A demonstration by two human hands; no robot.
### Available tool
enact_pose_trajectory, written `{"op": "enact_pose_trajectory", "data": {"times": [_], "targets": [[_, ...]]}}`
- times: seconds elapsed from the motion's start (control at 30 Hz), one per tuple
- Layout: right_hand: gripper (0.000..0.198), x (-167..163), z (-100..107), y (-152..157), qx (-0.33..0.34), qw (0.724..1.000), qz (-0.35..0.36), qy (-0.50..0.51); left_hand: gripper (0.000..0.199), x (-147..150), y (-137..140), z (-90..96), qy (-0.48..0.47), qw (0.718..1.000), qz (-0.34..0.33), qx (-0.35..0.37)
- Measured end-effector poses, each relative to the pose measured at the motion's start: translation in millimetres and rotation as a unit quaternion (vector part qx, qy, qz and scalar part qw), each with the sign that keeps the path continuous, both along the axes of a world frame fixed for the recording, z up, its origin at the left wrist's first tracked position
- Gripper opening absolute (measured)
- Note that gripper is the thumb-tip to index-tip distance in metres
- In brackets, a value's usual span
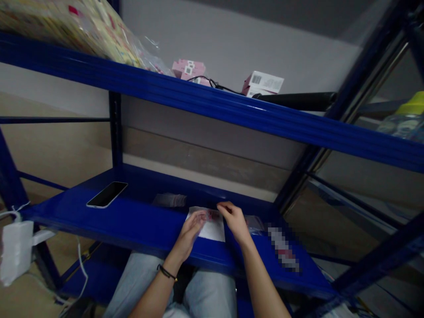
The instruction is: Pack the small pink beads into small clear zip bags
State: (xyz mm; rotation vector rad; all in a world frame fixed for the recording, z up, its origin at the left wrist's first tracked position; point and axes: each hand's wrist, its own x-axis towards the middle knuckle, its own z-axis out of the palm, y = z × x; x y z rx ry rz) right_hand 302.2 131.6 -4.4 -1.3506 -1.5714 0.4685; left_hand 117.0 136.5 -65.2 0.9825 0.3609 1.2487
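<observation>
A small clear plastic bag (213, 215) with red print lies over a white sheet of paper (215, 232) near the front edge of the blue shelf. My left hand (192, 227) is closed on the left side of the bag, with its fingers together over the paper. At the upper right corner, my right hand (234, 220) has its fingers curled in a pinch. What sits between those fingertips is too small to make out. Several overlapping clear bags (170, 200) lie behind and left of the paper. Another clear bag (254, 224) rests just right of my right hand.
A phone (107, 195) lies on the left of the shelf (132, 221). A blurred-out item (284, 249) is at the right. Overhead, the upper shelf beam (212, 104) carries pink-and-white boxes (263, 83), a black tube (300, 100) and a large plastic bag (82, 33). A white adapter (16, 251) hangs at left.
</observation>
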Motion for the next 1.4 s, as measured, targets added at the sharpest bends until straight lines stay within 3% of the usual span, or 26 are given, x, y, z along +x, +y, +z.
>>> {"op": "enact_pose_trajectory", "data": {"times": [0.13, 0.2, 0.4, 0.5, 0.6, 0.87, 1.4], "targets": [[0.028, -25.5, 22.4, -12.6, 0.020, 0.995, 0.086, -0.053, 0.035, 1.8, -3.1, 5.8, 0.033, 0.999, -0.008, 0.035], [0.032, -21.0, 21.9, -11.7, 0.023, 0.994, 0.080, -0.072, 0.034, 1.7, -3.2, 6.3, 0.037, 0.999, -0.009, 0.036], [0.029, 29.7, -22.7, 12.9, -0.028, 0.989, -0.086, -0.121, 0.033, 0.0, 0.2, -0.3, -0.011, 1.000, 0.001, -0.018], [0.028, 40.6, -44.7, 20.2, -0.050, 0.971, -0.097, -0.215, 0.033, -0.1, 2.2, -5.4, -0.047, 0.998, -0.005, -0.047], [0.028, 40.8, -53.7, 23.2, -0.045, 0.960, -0.079, -0.266, 0.034, 0.1, 3.7, -8.8, -0.066, 0.996, -0.003, -0.059], [0.028, 41.3, -57.7, 32.3, -0.033, 0.953, -0.027, -0.299, 0.031, 0.8, 3.9, -8.0, -0.074, 0.995, -0.009, -0.069], [0.029, 38.5, -53.3, 41.2, -0.045, 0.948, -0.034, -0.313, 0.034, -2.1, 0.3, -0.1, -0.081, 0.992, -0.007, -0.093]]}}
